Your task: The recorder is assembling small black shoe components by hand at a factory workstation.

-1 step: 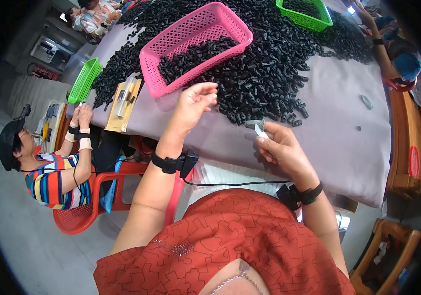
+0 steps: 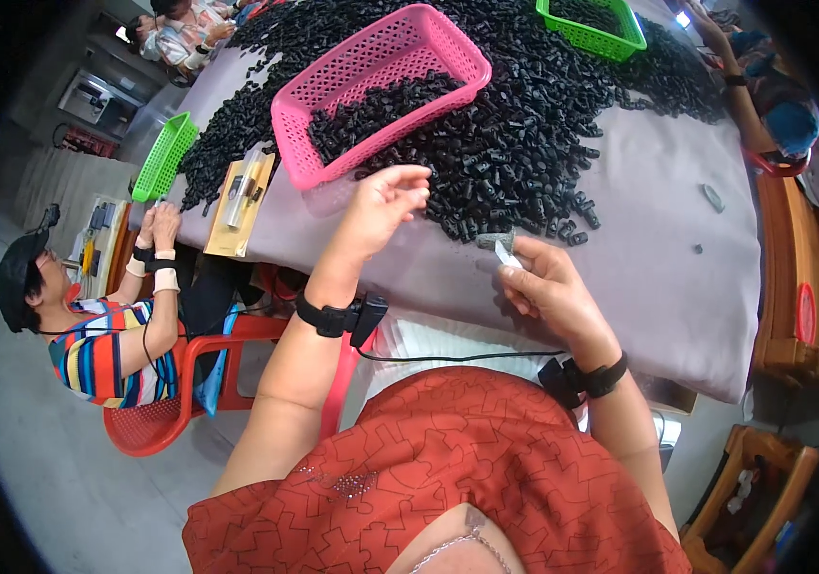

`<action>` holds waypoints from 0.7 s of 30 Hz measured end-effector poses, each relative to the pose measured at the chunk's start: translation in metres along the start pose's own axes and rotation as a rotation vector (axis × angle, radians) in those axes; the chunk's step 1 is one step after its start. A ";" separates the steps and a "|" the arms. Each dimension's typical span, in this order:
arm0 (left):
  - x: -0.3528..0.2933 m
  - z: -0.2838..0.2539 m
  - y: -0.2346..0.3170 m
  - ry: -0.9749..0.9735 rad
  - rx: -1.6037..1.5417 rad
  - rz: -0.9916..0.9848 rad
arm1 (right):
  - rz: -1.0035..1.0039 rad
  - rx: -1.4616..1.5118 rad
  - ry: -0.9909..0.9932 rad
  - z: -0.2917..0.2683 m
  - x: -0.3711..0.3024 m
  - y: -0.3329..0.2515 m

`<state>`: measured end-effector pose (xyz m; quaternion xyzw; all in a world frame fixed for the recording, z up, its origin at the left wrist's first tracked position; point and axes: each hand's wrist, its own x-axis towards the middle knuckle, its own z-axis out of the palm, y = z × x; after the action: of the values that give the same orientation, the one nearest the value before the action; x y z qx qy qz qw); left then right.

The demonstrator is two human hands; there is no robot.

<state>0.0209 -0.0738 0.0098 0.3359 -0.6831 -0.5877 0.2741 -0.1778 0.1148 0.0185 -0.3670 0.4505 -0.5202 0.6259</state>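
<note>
My left hand hovers over the near edge of a heap of small black ribbed cylindrical pieces. Its fingers are apart and I see nothing in them. Right of it, my right hand pinches a small flat white tool with a pointed end between thumb and fingers; its exact kind cannot be made out. A dusty grey-green sleeve sits at the tip of the index finger. Beyond my left hand, a pink perforated basket rests on the heap, partly filled with the same black pieces.
Grey cloth covers the table. Green baskets stand at the left edge and far right. A clear tube lies on a tan card. A co-worker sits left; others are at the far sides. A black cable runs between my wrists.
My left hand has shifted slightly to the right, toward the black pieces. My right hand has stayed in place with the white tool.
</note>
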 end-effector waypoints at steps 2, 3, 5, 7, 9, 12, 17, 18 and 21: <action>0.002 0.005 -0.010 -0.066 0.179 0.041 | -0.013 -0.052 -0.014 0.000 -0.001 0.000; 0.001 0.011 -0.016 0.002 0.328 0.183 | -0.013 -0.053 -0.017 0.001 -0.001 0.000; -0.004 0.020 -0.010 -0.024 0.394 0.152 | -0.012 -0.040 0.003 0.000 -0.002 0.000; -0.007 0.024 -0.009 -0.017 0.496 0.183 | -0.011 -0.047 0.005 0.000 -0.001 0.001; -0.009 0.026 -0.008 -0.002 0.513 0.192 | -0.011 -0.055 0.003 -0.001 -0.002 0.002; -0.012 0.030 -0.001 -0.001 0.550 0.188 | -0.001 -0.071 -0.005 -0.001 -0.002 0.002; -0.020 0.035 -0.002 -0.052 0.557 0.199 | -0.017 -0.056 -0.015 -0.001 -0.002 0.004; -0.021 0.037 -0.001 -0.041 0.555 0.217 | -0.016 -0.056 -0.015 -0.001 -0.002 0.004; -0.024 0.038 -0.001 -0.046 0.547 0.222 | -0.018 -0.058 -0.020 -0.002 -0.002 0.005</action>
<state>0.0067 -0.0316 0.0037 0.3073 -0.8547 -0.3556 0.2205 -0.1779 0.1174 0.0138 -0.3943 0.4558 -0.5089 0.6146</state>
